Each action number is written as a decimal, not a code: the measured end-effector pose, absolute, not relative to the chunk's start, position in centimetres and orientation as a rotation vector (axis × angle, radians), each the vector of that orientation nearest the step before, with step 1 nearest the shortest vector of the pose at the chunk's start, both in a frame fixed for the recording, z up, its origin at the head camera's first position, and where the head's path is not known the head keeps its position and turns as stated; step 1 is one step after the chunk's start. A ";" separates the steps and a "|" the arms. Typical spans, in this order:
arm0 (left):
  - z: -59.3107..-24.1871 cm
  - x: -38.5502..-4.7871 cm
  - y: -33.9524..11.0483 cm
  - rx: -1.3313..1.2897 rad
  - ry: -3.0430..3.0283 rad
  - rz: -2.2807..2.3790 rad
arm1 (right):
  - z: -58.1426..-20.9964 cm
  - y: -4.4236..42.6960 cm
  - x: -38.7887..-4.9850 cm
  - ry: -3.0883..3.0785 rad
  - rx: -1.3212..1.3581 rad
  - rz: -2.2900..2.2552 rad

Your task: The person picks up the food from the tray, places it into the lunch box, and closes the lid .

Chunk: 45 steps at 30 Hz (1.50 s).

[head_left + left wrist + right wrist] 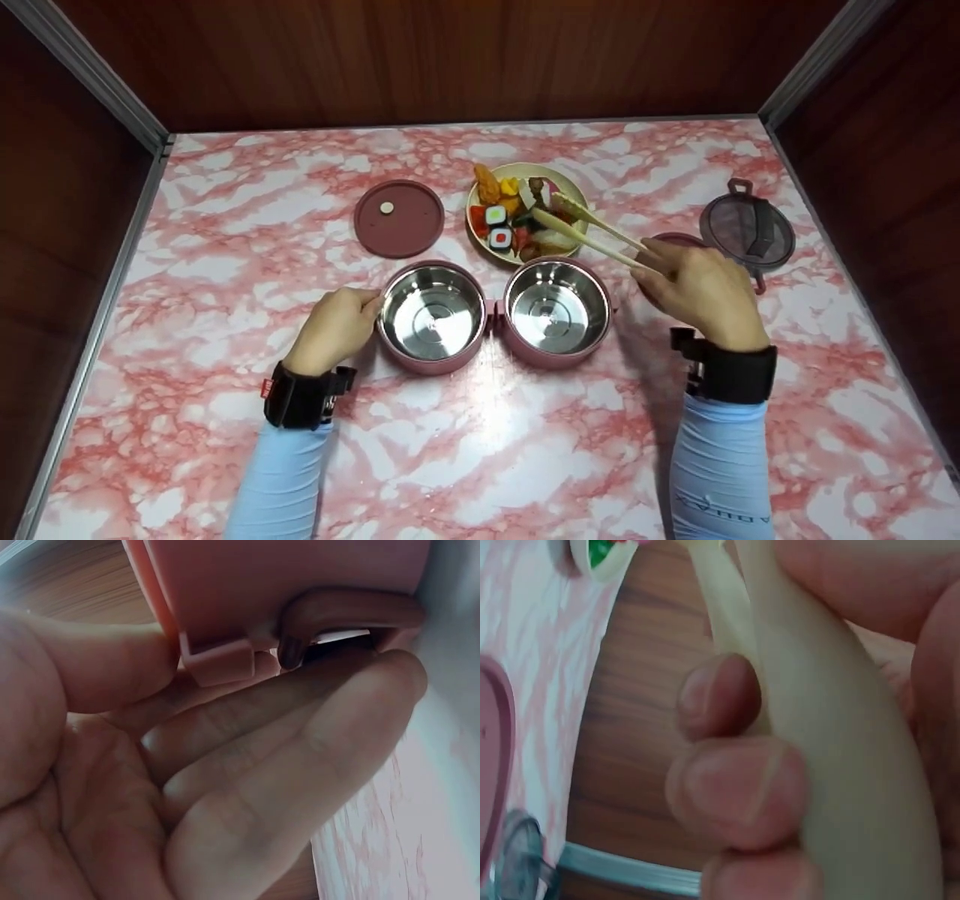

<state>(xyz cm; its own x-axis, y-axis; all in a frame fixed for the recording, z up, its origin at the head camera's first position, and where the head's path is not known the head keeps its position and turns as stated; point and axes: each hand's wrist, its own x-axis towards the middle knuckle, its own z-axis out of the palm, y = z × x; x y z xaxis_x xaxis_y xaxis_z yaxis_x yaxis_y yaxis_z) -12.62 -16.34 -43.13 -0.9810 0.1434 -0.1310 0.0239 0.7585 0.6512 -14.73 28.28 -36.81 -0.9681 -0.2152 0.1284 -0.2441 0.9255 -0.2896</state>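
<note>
- Left hand (335, 326) grips the left side of a round pink pot with a shiny steel interior (435, 367); thumb at the rim, other fingers by its brownish-pink loop handle (352, 609), as the left wrist view shows.
- Right hand (703, 291) clamped round a pair of cream-coloured tongs (581, 237), thumb on one side, fingers curled on the other.
- Tong tips apart, over the right part of a round cream plate (564, 175); cannot tell whether they touch food.
- Plate sits far of the pots, heaped with mixed food: two dark-wrapped white rolls (496, 216), yellow and orange pieces, red bits.
- Second round pink pot with a steel interior (551, 361) stands upright to the right of the first; handle parts meet in the narrow gap between.
- Flat dark-red round lid (401, 231) lies left of the plate, well apart from the tongs; small pale disc on it.
- Right of the plate: another dark-red disc, mostly hidden by the right hand, and a smoky see-through round lid with a dark bar handle (731, 227).
- All on a pink-and-white marbled surface (465, 465); brown wood-grain panel (450, 60) at the far edge.
</note>
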 end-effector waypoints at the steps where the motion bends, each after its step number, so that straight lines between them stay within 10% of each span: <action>1: -43.2 -12.6 -16.3 0.133 2.777 1.026 | -36.8 28.3 -14.6 -2.979 0.362 0.440; 45: -43.0 -12.3 -16.4 0.160 2.833 0.994 | -38.7 29.2 -16.3 -2.832 0.277 0.373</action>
<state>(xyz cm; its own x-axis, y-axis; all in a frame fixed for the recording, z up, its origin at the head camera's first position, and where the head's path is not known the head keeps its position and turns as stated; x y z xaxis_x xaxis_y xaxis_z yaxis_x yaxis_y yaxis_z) -12.34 -16.36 -43.00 -0.9852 0.1446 -0.0918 0.0555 0.7768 0.6273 -16.32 29.19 -38.72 -0.9450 -0.1518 0.2898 -0.2217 0.9486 -0.2261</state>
